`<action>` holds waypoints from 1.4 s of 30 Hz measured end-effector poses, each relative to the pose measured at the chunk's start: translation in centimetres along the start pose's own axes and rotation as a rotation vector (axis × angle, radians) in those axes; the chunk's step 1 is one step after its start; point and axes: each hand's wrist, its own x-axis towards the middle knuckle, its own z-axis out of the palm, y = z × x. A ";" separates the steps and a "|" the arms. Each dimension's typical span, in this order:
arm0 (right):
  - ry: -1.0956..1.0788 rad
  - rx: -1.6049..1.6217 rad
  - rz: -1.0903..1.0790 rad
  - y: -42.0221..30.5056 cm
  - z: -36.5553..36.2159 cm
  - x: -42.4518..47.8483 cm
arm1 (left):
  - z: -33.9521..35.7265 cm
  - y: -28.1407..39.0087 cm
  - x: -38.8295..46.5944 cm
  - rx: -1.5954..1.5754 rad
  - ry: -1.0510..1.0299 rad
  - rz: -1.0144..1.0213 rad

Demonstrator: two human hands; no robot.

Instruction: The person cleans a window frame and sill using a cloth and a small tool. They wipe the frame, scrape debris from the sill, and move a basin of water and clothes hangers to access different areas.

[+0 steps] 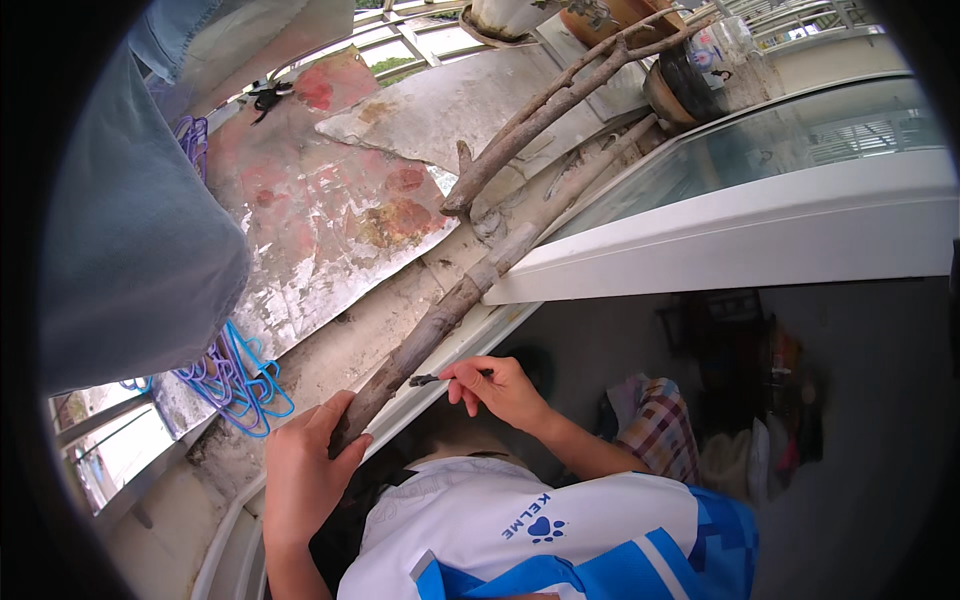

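A long wooden branch [435,324] with partly peeled bark lies slantwise along the window ledge. Its near end is in my left hand [311,454], thumb on one side and fingers on the other. My right hand [491,386] pinches a small dark tool [426,381], whose tip is close beside the branch; its exact kind is unclear. Farther up, a forked branch [540,105] rests on worn boards with its cut end towards me.
A white-framed sliding window [712,217] stands at the right. Plastic hangers [240,382] and hanging grey-blue cloth [142,247] are at the left. Plant pots [504,16] stand by the metal railing [412,37]. A peeling, stained board [322,202] covers part of the ledge.
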 end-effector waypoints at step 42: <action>0.010 0.703 -0.768 -21.1 4.4 9.1 | -18.2 2.0 -8.5 0.709 0.929 0.149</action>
